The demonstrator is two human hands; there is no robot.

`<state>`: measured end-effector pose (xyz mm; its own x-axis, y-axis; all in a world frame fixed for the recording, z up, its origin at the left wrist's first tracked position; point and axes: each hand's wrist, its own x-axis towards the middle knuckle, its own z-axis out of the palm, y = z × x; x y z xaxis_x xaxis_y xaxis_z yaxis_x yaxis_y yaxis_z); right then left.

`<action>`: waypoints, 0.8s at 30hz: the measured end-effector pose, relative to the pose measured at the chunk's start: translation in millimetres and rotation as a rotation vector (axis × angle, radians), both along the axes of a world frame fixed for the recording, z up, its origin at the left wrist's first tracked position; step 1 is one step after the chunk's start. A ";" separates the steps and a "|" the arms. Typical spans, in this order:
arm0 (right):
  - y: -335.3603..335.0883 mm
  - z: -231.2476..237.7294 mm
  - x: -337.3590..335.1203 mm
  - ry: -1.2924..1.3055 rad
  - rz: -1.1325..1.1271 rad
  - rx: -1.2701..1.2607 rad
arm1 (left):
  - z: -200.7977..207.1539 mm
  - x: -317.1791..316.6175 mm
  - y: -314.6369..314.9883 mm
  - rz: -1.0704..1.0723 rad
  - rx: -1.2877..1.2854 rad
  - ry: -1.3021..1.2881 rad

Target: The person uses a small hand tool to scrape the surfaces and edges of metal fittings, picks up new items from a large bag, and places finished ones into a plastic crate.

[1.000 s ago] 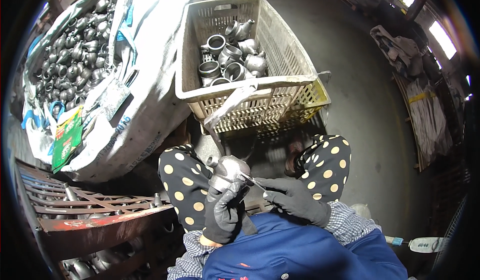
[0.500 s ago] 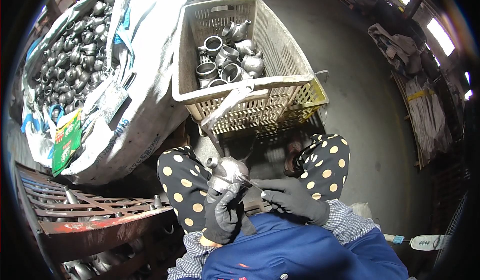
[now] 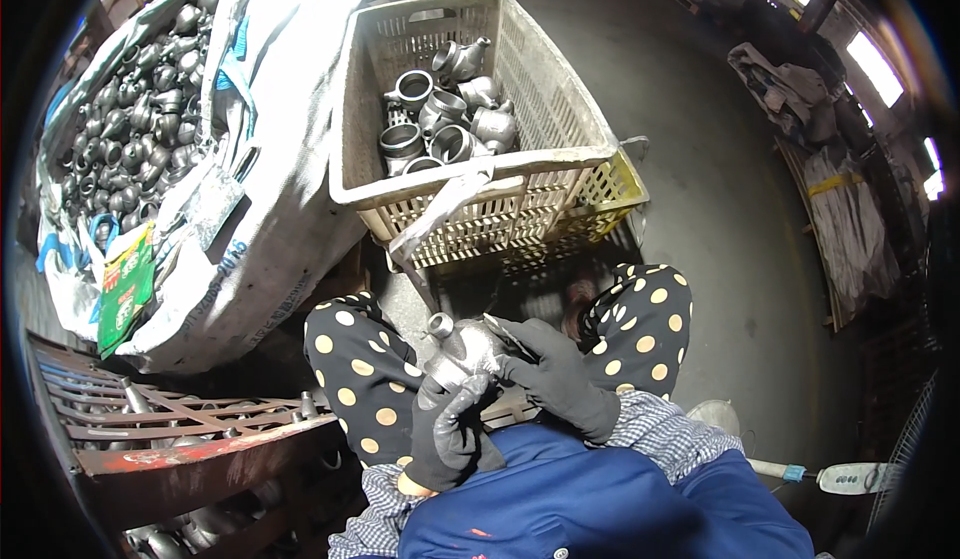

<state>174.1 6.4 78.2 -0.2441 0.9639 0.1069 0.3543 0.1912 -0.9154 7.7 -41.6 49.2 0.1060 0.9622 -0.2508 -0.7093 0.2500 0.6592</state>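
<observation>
My left hand (image 3: 447, 439), in a dark grey glove, is closed around a grey metal pipe fitting (image 3: 463, 349) with a round body and a short spout. The fitting is held above my lap, its spout tilted up and to the left. My right hand (image 3: 562, 377), gloved as well, is closed on a thin, file-like metal tool (image 3: 510, 335). That tool slants beside the fitting's right side; whether it touches the metal I cannot tell. The right fingertips are against or very near the fitting's right edge.
Ahead stands a dirty white plastic crate (image 3: 480, 174) with several similar fittings (image 3: 440, 109) inside. A large white sack (image 3: 270, 159) full of smaller grey fittings is at the left. Below it is a rusty red metal rack (image 3: 190, 459). At the lower right lies a white handle-like part (image 3: 850, 479).
My right hand has moved up and in toward the fitting, and the tool's tip now points up and to the left. The fitting has turned slightly, its spout shifting right.
</observation>
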 end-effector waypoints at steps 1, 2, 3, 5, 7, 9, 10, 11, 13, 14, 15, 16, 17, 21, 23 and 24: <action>-0.2 -7.6 -1.3 0.047 -0.021 -0.030 | 5.1 0.6 -3.8 0.028 -0.046 0.043; 0.7 -10.6 -2.9 0.092 -0.050 -0.047 | 4.0 1.6 -4.3 0.029 -0.046 0.095; 1.6 -12.0 -5.1 0.137 -0.087 -0.065 | 2.0 2.3 -3.7 0.023 -0.047 0.146; 5.1 -9.7 -12.3 0.281 -0.183 -0.097 | -1.0 4.4 -3.5 -0.003 -0.065 0.197; 15.4 -10.5 -8.7 0.271 -0.174 -0.275 | -3.7 6.1 -4.6 0.039 -0.068 0.102; 23.9 -12.0 -6.9 0.285 -0.155 -0.378 | -2.9 3.8 -2.7 0.026 -0.124 0.069; 22.0 -10.9 -6.8 0.271 -0.141 -0.374 | -1.9 4.1 -2.3 0.034 -0.100 0.005; 18.2 -7.4 -7.7 0.257 -0.126 -0.369 | 0.0 4.5 -1.3 0.043 -0.077 -0.059; 11.2 -18.0 -6.4 0.198 -0.068 -0.171 | 3.0 3.6 0.2 0.039 -0.040 -0.120; 10.7 -16.8 -4.8 0.210 -0.052 -0.195 | -2.9 0.2 0.0 0.018 -0.046 -0.099; 9.9 -14.7 -3.3 0.222 -0.037 -0.220 | -11.7 -3.2 -0.5 -0.002 -0.053 -0.078; 9.6 -13.5 -2.7 0.234 -0.022 -0.244 | -17.8 -5.1 -1.6 -0.024 -0.059 -0.057; 10.6 -15.0 -3.7 0.249 -0.042 -0.256 | -15.9 -4.1 -1.6 -0.023 -0.045 -0.046; 18.4 -16.1 -7.3 0.248 -0.064 -0.298 | -14.7 -1.8 -0.5 -0.007 -0.044 -0.004; 18.7 -9.3 -3.1 0.122 -0.020 -0.266 | -11.7 -1.6 0.9 0.001 -0.055 -0.013; 17.8 -11.6 -1.5 0.151 -0.009 -0.204 | -4.3 -1.0 2.6 0.001 -0.054 -0.033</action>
<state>172.6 24.2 66.7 -0.2312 0.9713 -0.0556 0.2114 -0.0057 -0.9774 6.6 -39.0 44.9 0.1141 0.9474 -0.2990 -0.7305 0.2839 0.6211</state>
